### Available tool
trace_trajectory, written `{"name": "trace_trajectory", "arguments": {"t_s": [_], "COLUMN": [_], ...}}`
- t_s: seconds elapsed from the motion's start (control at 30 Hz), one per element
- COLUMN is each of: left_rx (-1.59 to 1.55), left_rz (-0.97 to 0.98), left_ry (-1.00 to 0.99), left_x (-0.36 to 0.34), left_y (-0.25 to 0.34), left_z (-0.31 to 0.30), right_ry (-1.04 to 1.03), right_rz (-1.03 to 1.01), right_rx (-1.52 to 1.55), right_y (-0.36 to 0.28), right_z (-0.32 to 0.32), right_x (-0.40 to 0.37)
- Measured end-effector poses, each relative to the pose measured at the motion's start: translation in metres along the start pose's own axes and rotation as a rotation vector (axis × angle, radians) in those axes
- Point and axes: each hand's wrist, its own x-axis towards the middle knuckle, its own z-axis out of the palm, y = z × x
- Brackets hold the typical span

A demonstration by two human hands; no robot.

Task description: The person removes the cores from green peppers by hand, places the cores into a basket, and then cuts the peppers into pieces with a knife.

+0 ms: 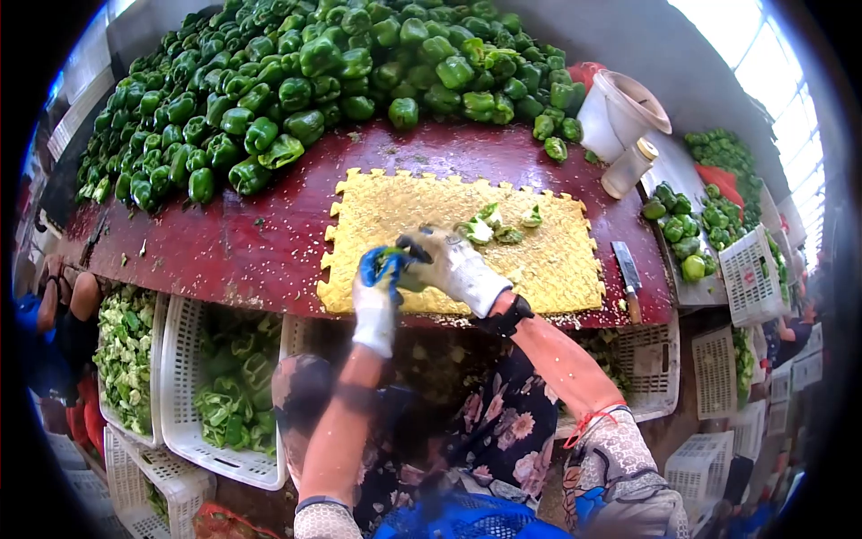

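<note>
Both my hands wear pale work gloves and meet above the near edge of a yellow foam mat (359, 216). My left hand (373, 292), with blue on the glove's fingers, is closed around a green bell pepper (387, 260), mostly hidden by the fingers. Against the same pepper, the dark-tipped fingers of my right hand (445, 260) are curled; a knife in that hand cannot be made out. Several cut pepper pieces (508, 234) lie on the mat just beyond my right hand. To the right of the mat rests a broad-bladed knife (627, 278).
A large heap of green peppers (296, 90) covers the back of the red table (242, 242). A white bucket (611, 117) and a jar (628, 169) stand at back right. Crates, one with cut peppers (229, 409), another with trimmings (127, 350), sit below the front edge.
</note>
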Motion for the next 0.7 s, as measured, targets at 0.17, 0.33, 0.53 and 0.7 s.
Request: {"name": "trace_trajectory", "arguments": {"t_s": [0.17, 0.33, 0.53, 0.7], "left_rx": [-0.126, -0.195, 0.073, -0.421], "left_rz": [0.052, -0.041, 0.239, -0.321], "left_ry": [-0.32, -0.503, -0.475, -0.668], "left_x": [0.016, 0.011, 0.034, 0.022], "left_y": [-0.035, -0.036, -0.06, -0.053], "left_z": [-0.015, -0.018, -0.014, -0.021], "right_ry": [0.028, 0.342, 0.274, 0.253], "right_rz": [-0.113, -0.169, -0.098, -0.029], "right_rx": [0.511, 0.59, 0.189, 0.085], "right_y": [0.015, 0.021, -0.005, -0.017], "right_z": [0.02, 0.061, 0.019, 0.014], "right_x": [-0.034, -0.043, -0.071, -0.083]}}
